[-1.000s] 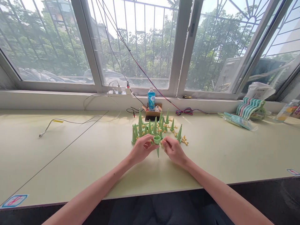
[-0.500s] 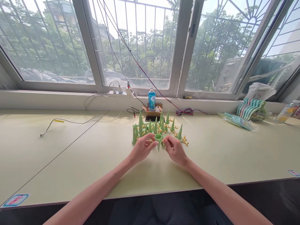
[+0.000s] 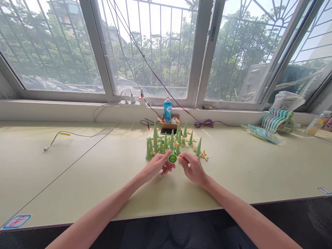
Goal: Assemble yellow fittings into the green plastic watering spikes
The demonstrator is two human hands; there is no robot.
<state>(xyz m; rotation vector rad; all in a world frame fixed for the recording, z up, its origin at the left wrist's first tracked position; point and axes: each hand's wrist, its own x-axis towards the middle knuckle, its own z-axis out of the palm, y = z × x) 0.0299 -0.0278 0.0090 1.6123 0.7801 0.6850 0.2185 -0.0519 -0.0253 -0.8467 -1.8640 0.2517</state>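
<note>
My left hand (image 3: 161, 164) is closed around a green plastic plant watering spike (image 3: 172, 158), its round hollow end turned up towards me. The spike's pointed part is hidden behind the fingers. At the right side of its rim, my right hand (image 3: 192, 166) pinches a small yellowish piece that looks like a valve, mostly covered by the fingertips. Just beyond both hands stands a group of similar green spikes (image 3: 171, 140), points up, several with yellow valves at their sides. Loose yellow valves (image 3: 204, 156) lie to the right of the group.
Behind the spikes, a blue bottle (image 3: 167, 110) stands by a small cardboard box (image 3: 166, 125), with a dark flat object (image 3: 168, 131) in front. Cables (image 3: 204, 123) lie along the wall. Teal hangers (image 3: 276, 121) and a plastic-wrapped packet (image 3: 264, 133) sit at the right. A white cable (image 3: 77, 134) crosses the left side.
The spike in my left hand has tipped so its hollow end faces me, and it has come slightly lower and left. My left fingers have shifted around underneath it. My right hand stays close beside it.
</note>
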